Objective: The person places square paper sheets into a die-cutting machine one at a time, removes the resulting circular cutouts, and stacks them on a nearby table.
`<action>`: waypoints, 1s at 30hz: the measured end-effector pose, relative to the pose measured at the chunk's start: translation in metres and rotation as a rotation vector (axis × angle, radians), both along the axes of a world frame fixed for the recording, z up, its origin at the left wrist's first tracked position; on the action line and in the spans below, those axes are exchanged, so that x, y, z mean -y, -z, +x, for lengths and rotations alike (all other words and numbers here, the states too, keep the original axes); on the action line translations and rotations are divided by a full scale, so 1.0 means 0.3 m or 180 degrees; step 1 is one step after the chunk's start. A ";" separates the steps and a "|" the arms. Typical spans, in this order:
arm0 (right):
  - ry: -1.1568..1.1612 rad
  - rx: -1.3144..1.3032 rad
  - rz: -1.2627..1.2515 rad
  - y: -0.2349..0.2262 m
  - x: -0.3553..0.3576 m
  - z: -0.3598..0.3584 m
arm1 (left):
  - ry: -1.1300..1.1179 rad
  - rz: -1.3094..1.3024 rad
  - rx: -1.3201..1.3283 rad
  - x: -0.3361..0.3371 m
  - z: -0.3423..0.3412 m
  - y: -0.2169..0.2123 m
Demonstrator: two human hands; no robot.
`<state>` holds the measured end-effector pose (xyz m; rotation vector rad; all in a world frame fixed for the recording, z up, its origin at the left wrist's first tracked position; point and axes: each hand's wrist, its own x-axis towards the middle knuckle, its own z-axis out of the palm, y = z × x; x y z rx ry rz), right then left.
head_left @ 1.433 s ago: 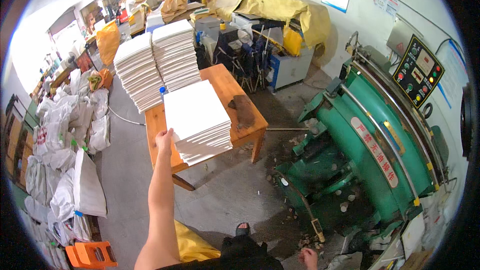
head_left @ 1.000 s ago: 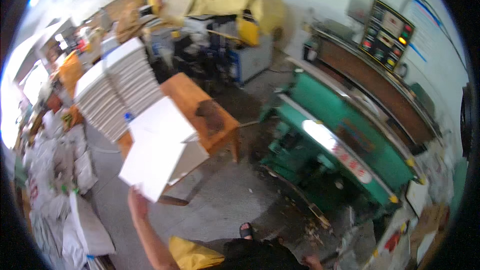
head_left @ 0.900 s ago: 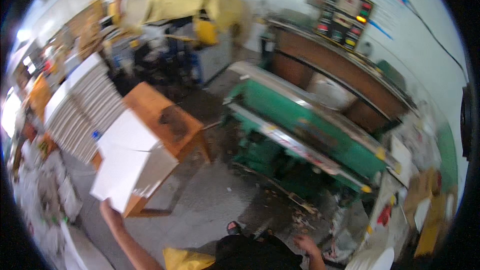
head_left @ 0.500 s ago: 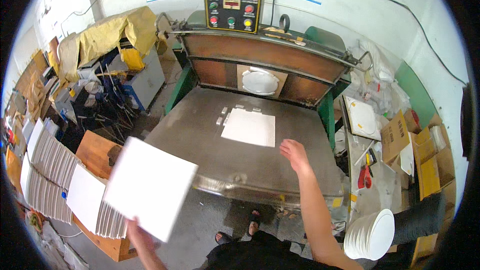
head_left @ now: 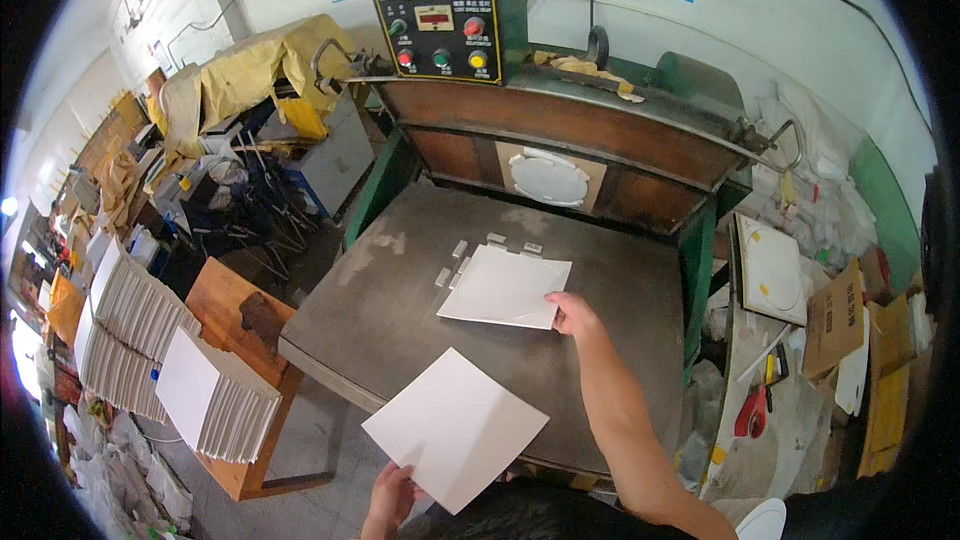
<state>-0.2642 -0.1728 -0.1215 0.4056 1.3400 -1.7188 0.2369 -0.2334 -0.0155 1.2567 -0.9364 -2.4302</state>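
Observation:
My left hand (head_left: pixel 392 492) grips a square white board (head_left: pixel 455 430) by its near-left corner, above the front edge of the press. My right hand (head_left: pixel 573 314) is closed on the right corner of another white board (head_left: pixel 500 280) on the metal press bed (head_left: pixel 610 370). A faint curved line shows on that second board near its right side. Several small light blocks (head_left: pixel 497 239) sit along its far and left sides. Behind, a round white die (head_left: pixel 550 178) is fixed to a tan panel on the raised brown press plate (head_left: pixel 440 155).
Stacked white boards (head_left: pixel 225 400) stand on a wooden table (head_left: pixel 235 295) at left. A control box (head_left: pixel 435 10) overhangs the press. At right a side bench holds red-handled scissors (head_left: pixel 750 412) and a board with a round shape (head_left: pixel 770 270). Round white pieces (head_left: pixel 765 520) show low at right.
My left hand has brought its board from the left stack across to the press's front. My right hand has moved to the bed and taken hold of the board there. The view has shifted.

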 end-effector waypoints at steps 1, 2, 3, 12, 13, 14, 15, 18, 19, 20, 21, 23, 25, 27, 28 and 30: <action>0.0039 -0.0264 -0.0329 0.007 -0.051 -0.032 | 0.0084 0.0081 -0.0173 0.006 -0.073 -0.009; 0.0059 -0.0518 -0.0659 0.003 -0.104 -0.049 | 0.0149 0.0160 -0.0335 0.007 -0.133 -0.009; 0.0090 -0.0788 -0.0989 -0.022 -0.148 -0.062 | 0.0261 0.0153 -0.0376 0.020 -0.200 0.047; 0.1486 -0.1379 -0.0595 -0.337 -0.779 0.212 | 0.0113 0.0258 -0.0310 0.154 -1.011 0.323; 0.1547 -0.1352 -0.0689 -0.345 -0.834 0.265 | -0.0003 0.0335 -0.0274 0.185 -1.044 0.360; 0.1638 -0.1330 -0.0756 -0.345 -0.894 0.321 | 0.0088 0.0358 -0.0261 0.195 -1.052 0.360; 0.1822 -0.1341 -0.0649 -0.305 -0.962 0.379 | 0.0190 0.0387 -0.0253 0.210 -1.051 0.352; 0.2270 -0.1315 -0.0346 -0.286 -1.065 0.587 | 0.0869 -0.0185 0.0281 0.182 -0.983 0.316; 0.2340 -0.1271 -0.0333 -0.310 -1.067 0.657 | 0.1154 -0.0515 0.0535 0.167 -0.956 0.291; 0.2299 -0.1360 -0.0405 -0.360 -1.040 0.719 | 0.1561 -0.1551 0.0683 0.137 -0.963 0.257; 0.2456 -0.1240 -0.0150 -0.336 -1.045 0.760 | 0.1951 -0.2571 0.0804 0.080 -0.979 0.226; 0.2748 -0.0978 0.0341 -0.254 -1.055 0.851 | 0.2118 -0.4396 0.0752 -0.004 -1.072 0.218; 0.2748 -0.1336 0.0001 -0.280 -1.011 0.897 | 0.2189 -0.5370 0.0797 -0.059 -1.237 0.176; 0.2504 -0.1512 0.0075 -0.323 -0.982 0.947 | 0.2368 -0.6004 0.1139 -0.032 -1.358 0.289; 0.2292 -0.1721 0.0091 -0.349 -0.979 0.971 | 0.2484 -0.6088 0.1336 -0.008 -1.407 0.359; 0.2539 -0.1714 0.0370 -0.431 -0.962 1.047 | 0.2766 -0.6051 0.1463 -0.024 -1.440 0.388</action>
